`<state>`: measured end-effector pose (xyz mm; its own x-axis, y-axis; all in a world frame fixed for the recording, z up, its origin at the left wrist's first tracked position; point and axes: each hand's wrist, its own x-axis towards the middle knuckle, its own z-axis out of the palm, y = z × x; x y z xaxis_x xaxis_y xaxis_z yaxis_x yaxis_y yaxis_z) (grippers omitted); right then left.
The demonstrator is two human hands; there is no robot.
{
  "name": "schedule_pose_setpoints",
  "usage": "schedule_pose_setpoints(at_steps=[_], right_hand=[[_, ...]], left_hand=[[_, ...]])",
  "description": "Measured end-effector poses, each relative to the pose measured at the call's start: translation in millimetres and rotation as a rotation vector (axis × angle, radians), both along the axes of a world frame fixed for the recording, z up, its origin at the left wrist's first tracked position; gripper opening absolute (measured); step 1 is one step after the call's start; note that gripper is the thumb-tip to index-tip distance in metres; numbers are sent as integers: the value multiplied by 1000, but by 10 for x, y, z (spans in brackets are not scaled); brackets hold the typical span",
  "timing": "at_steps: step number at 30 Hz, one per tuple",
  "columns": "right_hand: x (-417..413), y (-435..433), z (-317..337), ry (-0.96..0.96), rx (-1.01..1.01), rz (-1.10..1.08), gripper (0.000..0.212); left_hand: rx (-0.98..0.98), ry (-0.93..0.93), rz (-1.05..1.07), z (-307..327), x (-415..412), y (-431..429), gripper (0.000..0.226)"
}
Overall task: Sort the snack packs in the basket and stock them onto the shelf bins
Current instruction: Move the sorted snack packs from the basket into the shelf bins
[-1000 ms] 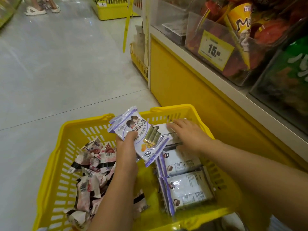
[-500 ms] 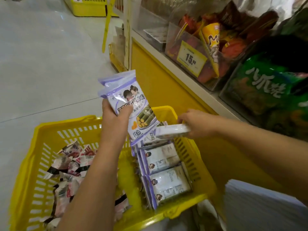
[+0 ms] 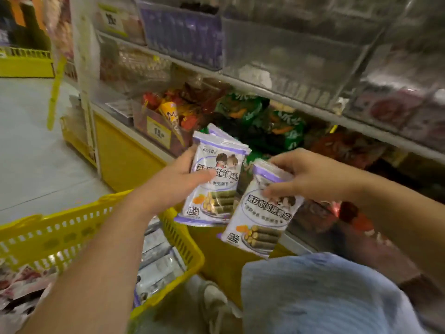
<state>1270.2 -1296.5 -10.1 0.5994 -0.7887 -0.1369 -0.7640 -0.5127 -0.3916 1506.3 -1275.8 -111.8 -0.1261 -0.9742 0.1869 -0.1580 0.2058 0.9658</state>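
My left hand (image 3: pixel 178 182) grips a small stack of white-and-purple snack packs (image 3: pixel 216 189) upright in front of the shelf. My right hand (image 3: pixel 310 174) pinches another pack of the same kind (image 3: pixel 260 225) by its top edge, just right of and below the stack. The yellow basket (image 3: pixel 72 235) sits low at the left. More white packs (image 3: pixel 159 259) lie along its right side, and red-and-white packs (image 3: pixel 16 292) fill its left. The clear shelf bins (image 3: pixel 284 59) rise behind my hands.
The lower shelf holds green packs (image 3: pixel 272 124) and orange-red packs (image 3: pixel 173 109) behind a yellow price tag (image 3: pixel 158 131). A bin of purple packs (image 3: pixel 185 32) is on the upper shelf. My knee in light blue cloth (image 3: pixel 317 297) is at the bottom right, grey floor (image 3: pixel 29 145) at the left.
Both hands have risen out of the basket toward the shelf. My right hand has lifted a pack from the basket and holds it beside the left hand's stack. The view has tilted up.
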Motion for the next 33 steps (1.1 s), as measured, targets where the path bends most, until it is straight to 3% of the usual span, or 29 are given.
schedule_pose_setpoints(at_steps=[5, 10, 13, 18, 21, 24, 26, 29, 30, 33], right_hand=[[-473, 300, 452, -190, -67, -20, 27], [-803, 490, 692, -193, -311, -10, 66], [-878, 572, 836, -275, -286, -65, 58], [-824, 589, 1241, -348, -359, -35, 52], [-763, 490, 1489, -346, -417, -51, 55], [-702, 377, 1707, -407, -406, -41, 51], [-651, 298, 1825, -445, -444, -29, 50], [-568, 109, 2014, -534, -535, -82, 74], [-545, 31, 2086, -596, -514, -99, 88], [-492, -206, 2315, -753, -281, -163, 133]], left_hand=[[-166, -122, -123, 609, -608, 101, 58], [-248, -194, -127, 952, -954, 174, 58], [-304, -202, -149, 1157, -1143, 245, 47], [-315, -69, -149, 1552, -1283, 304, 54], [-269, 19, -299, 1795, -1240, 278, 71], [-270, 41, -405, 1997, -1169, 170, 71], [-277, 71, -356, 2128, -1114, 45, 67], [-366, 113, -240, 2352, -1025, -178, 70], [-388, 116, -209, 2438, -1005, -240, 80], [-455, 76, -177, 2675, -973, -443, 109]])
